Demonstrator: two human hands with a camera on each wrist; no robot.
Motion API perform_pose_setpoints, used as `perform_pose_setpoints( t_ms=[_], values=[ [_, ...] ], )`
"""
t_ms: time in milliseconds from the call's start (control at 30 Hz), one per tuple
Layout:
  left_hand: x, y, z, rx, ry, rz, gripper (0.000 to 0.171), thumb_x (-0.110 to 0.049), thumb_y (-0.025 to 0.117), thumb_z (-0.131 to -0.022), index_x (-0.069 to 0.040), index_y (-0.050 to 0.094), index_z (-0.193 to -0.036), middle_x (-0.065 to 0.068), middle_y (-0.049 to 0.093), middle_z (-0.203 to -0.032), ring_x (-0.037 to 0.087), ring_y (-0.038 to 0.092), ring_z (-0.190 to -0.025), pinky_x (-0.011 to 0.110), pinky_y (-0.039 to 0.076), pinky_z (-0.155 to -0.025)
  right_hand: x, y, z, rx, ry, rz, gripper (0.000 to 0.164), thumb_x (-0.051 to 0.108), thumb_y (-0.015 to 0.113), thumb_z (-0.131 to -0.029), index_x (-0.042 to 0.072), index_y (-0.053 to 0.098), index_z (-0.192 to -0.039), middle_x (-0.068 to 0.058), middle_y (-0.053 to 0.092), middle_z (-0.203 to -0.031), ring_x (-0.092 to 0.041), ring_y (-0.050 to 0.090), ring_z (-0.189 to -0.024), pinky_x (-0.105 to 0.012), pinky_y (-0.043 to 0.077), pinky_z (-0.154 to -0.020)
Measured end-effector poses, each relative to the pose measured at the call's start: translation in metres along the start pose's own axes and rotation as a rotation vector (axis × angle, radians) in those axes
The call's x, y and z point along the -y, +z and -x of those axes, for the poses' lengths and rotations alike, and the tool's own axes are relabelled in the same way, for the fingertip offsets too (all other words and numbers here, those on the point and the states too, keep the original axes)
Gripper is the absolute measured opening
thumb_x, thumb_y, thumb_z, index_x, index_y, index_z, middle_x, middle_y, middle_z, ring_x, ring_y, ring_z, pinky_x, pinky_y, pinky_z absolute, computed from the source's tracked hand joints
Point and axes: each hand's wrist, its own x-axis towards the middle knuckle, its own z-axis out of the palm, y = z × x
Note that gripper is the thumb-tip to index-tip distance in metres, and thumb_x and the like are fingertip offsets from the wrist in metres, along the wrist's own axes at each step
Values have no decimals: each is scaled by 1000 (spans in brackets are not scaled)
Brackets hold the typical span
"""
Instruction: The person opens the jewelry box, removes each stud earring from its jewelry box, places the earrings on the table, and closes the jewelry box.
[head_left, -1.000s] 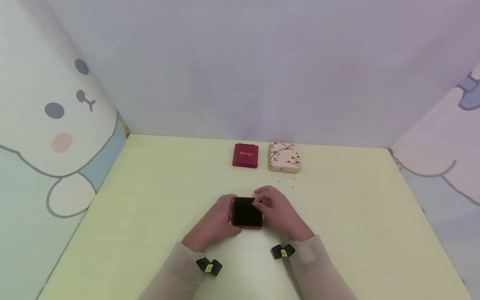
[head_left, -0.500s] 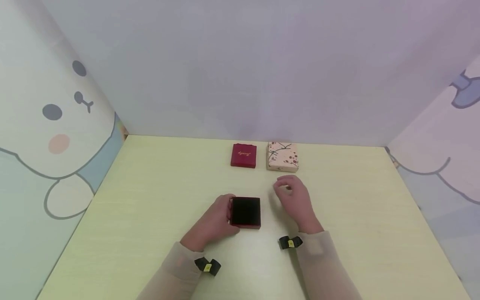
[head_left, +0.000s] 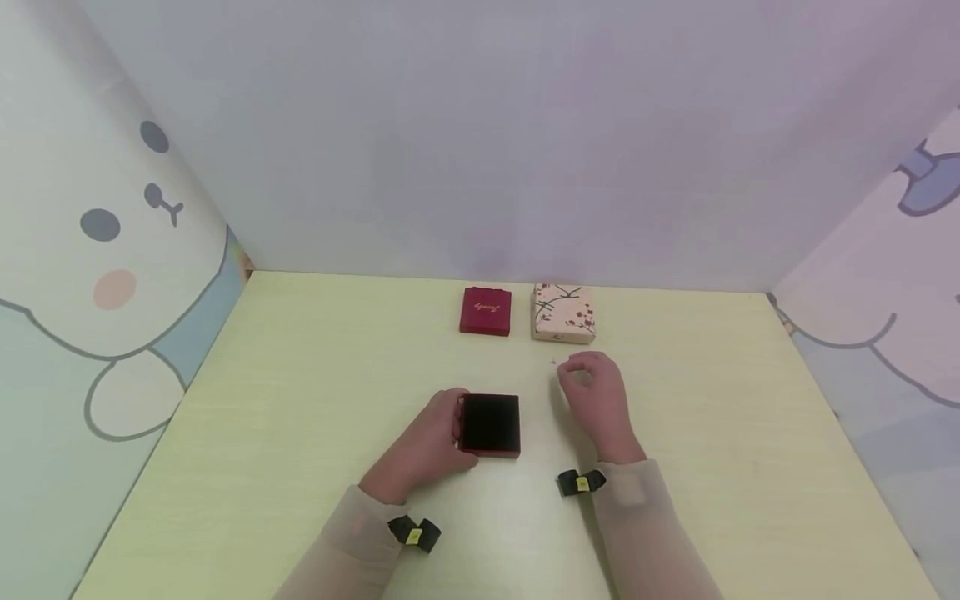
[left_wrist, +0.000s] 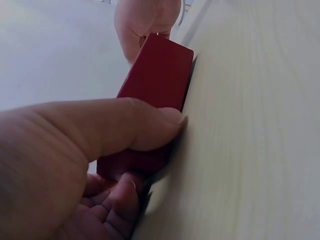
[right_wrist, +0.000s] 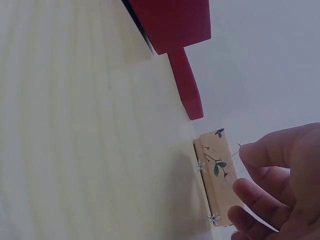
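My left hand (head_left: 430, 450) grips the left side of a small red jewelry box (head_left: 491, 454) with a black inside, lying on the table. In the left wrist view the thumb presses along the box's red wall (left_wrist: 162, 70), with fingers curled at its far side. Right of the box, my right hand (head_left: 597, 404) has thumb and index finger pinched together. The right wrist view shows a tiny silvery stud earring (right_wrist: 238, 149) at those fingertips, mostly hidden by them. Two star-shaped stud earrings (right_wrist: 200, 166) lie near the fingers.
Behind the hands are a red lid (head_left: 486, 312) with gold script and, to its right, a pale box (head_left: 564, 314) printed with branches and blossoms. The light wooden table (head_left: 337, 350) meets a pale curtain (head_left: 480, 142) at the back, with cartoon-printed cloth on both sides.
My right hand has moved from over the red box to the right, among the small earrings, and slightly further right in the last half second. The left hand stays on the box.
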Motion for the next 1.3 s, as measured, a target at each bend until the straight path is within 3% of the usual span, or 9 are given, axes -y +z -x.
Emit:
perform_pose_setpoints(
  t_ms=[300, 533, 967, 1300],
  values=[
    [1, 0, 0, 9, 6, 10, 85, -11, 89, -76, -3, 40, -145, 5, 52, -112, 22, 52, -96, 36, 51, -80, -14, 7, -6, 31, 21, -22, 16, 17, 65, -100, 3, 74, -102, -15, 61, -129, -35, 51, -128, -53, 35, -113],
    [2, -2, 1, -3, 5, 11, 84, -10, 89, -75, -4, 42, -144, 4, 52, -110, 21, 53, -95, 34, 51, -78, -25, 12, -12, 25, -21, -11, 13, 15, 68, -98, 5, 76, -99, -14, 62, -125, -34, 52, -125, -54, 34, -113],
    [1, -2, 1, -2, -21, 11, 85, -12, 89, -75, -7, 41, -145, 3, 52, -113, 22, 53, -98, 34, 51, -80, -21, 16, -13, 4, 6, 12, 10, 14, 70, -96, 7, 77, -97, -11, 63, -119, -33, 54, -120, -53, 38, -109],
    [1, -1, 1, 6, -5, 20, 85, -11, 88, -76, -6, 40, -145, 4, 52, -113, 22, 52, -97, 35, 52, -80, -24, 15, -11, -3, 42, -15, 15, 18, 68, -98, 9, 77, -105, -10, 63, -122, -31, 53, -121, -53, 39, -109]
  ],
)
